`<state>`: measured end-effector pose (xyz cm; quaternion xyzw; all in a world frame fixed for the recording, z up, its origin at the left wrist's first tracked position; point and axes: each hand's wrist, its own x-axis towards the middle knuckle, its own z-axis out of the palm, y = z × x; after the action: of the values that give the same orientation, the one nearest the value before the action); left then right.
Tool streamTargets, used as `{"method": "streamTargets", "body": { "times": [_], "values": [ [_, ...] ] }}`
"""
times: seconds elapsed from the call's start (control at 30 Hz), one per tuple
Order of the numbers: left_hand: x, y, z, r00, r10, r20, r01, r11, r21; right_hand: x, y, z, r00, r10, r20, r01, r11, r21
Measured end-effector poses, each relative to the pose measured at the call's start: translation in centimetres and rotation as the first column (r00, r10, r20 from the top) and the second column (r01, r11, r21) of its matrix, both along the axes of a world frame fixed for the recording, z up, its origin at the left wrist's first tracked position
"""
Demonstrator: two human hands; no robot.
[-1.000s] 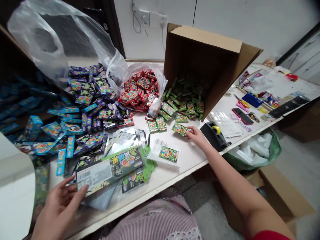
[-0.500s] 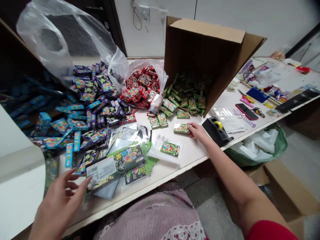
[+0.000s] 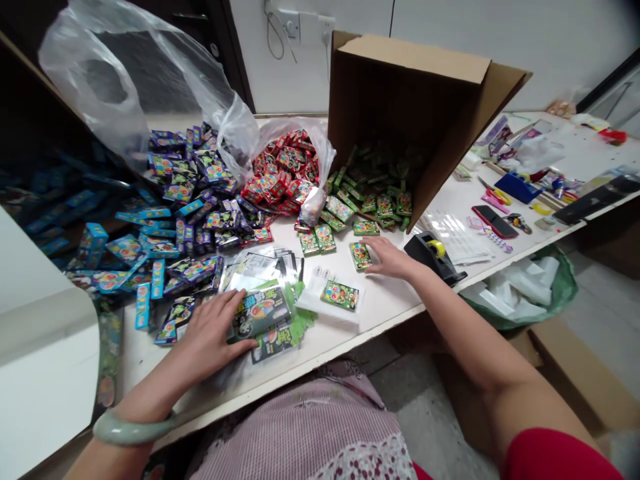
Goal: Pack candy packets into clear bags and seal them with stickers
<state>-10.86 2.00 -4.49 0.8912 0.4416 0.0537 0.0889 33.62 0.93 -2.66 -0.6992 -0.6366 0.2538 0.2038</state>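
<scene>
My left hand (image 3: 213,337) lies with its fingers stretched over a dark green printed package sleeve (image 3: 263,310), atop a pile of clear plastic sleeves and printed cards. My right hand (image 3: 390,258) holds a small green candy box (image 3: 360,256) on the table, thumb at its near end and fingertips at its far end. Between the hands, another green candy box (image 3: 340,295) rests on a white, translucent packet (image 3: 310,303). Just beyond, a pair of green boxes (image 3: 317,240) lies side by side, close to a single green box (image 3: 366,228).
A tipped carton (image 3: 407,60) spills green boxes. Bags hold red boxes (image 3: 287,170) and purple boxes (image 3: 193,167); blue boxes (image 3: 150,240) are heaped at left. A black tape dispenser (image 3: 433,257) stands beside my right forearm. Farther right are a phone (image 3: 495,221) and scissors (image 3: 495,193).
My left hand has moved right and forward onto the printed sleeve, which now lies flatter on the pile. The green box at my right hand has turned from sideways to lengthwise.
</scene>
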Motion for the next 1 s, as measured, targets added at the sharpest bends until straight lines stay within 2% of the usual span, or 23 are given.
{"method": "streamTargets", "body": {
  "times": [0.13, 0.2, 0.27, 0.3, 0.37, 0.4, 0.5, 0.57, 0.63, 0.7, 0.8, 0.9, 1.0],
  "values": [
    [-0.1, -0.5, 1.5, 0.998, 0.054, 0.034, -0.054, 0.999, 0.006, 0.5, 2.0, 0.4, 0.959, 0.252, 0.13, -0.246, 0.967, -0.061],
    [-0.6, -1.1, 2.7, 0.992, 0.095, 0.088, -0.1, 0.994, 0.044, -0.1, 2.0, 0.8, 0.942, 0.297, 0.155, -0.292, 0.955, -0.055],
    [-1.0, -1.8, 3.9, 0.984, 0.1, 0.148, -0.112, 0.991, 0.072, -1.9, 1.3, 2.0, 0.951, 0.28, 0.135, -0.287, 0.957, 0.038],
    [-1.1, -2.1, 4.4, 0.981, 0.087, 0.173, -0.101, 0.992, 0.077, -3.2, 0.6, 2.9, 0.962, 0.254, 0.1, -0.267, 0.951, 0.156],
    [-1.1, -2.5, 5.1, 0.976, 0.047, 0.213, -0.064, 0.995, 0.074, -6.5, -0.9, 5.3, 0.931, 0.36, 0.053, -0.357, 0.874, 0.328],
    [-1.0, -2.7, 5.4, 0.973, 0.03, 0.23, -0.046, 0.997, 0.067, -8.3, -1.7, 6.6, 0.892, 0.447, 0.069, -0.439, 0.821, 0.364],
    [-0.9, -3.0, 5.7, 0.964, 0.003, 0.265, -0.017, 0.999, 0.049, -13.1, -3.0, 9.6, 0.763, 0.622, 0.174, -0.64, 0.693, 0.332],
    [-1.1, -3.4, 5.7, 0.96, -0.009, 0.28, -0.007, 0.998, 0.055, -15.0, -2.9, 10.2, 0.699, 0.674, 0.24, -0.715, 0.648, 0.264],
    [-1.6, -3.7, 5.7, 0.959, -0.032, 0.282, 0.014, 0.998, 0.065, -15.7, -2.3, 10.0, 0.64, 0.715, 0.282, -0.767, 0.613, 0.187],
    [-2.1, -4.1, 5.5, 0.958, -0.061, 0.281, 0.047, 0.997, 0.057, -15.9, -1.7, 9.8, 0.602, 0.736, 0.31, -0.794, 0.593, 0.136],
    [-2.7, -4.4, 5.1, 0.951, -0.064, 0.303, 0.053, 0.998, 0.046, -16.1, -1.4, 9.8, 0.593, 0.738, 0.321, -0.799, 0.588, 0.122],
    [-2.9, -4.5, 4.8, 0.942, -0.034, 0.335, 0.019, 0.999, 0.049, -16.2, -1.5, 10.4, 0.565, 0.789, 0.241, -0.824, 0.555, 0.114],
    [-3.1, -4.6, 4.8, 0.93, -0.073, 0.359, 0.062, 0.997, 0.044, -16.1, -1.6, 10.9, 0.547, 0.821, 0.161, -0.837, 0.538, 0.099]
  ]
}}
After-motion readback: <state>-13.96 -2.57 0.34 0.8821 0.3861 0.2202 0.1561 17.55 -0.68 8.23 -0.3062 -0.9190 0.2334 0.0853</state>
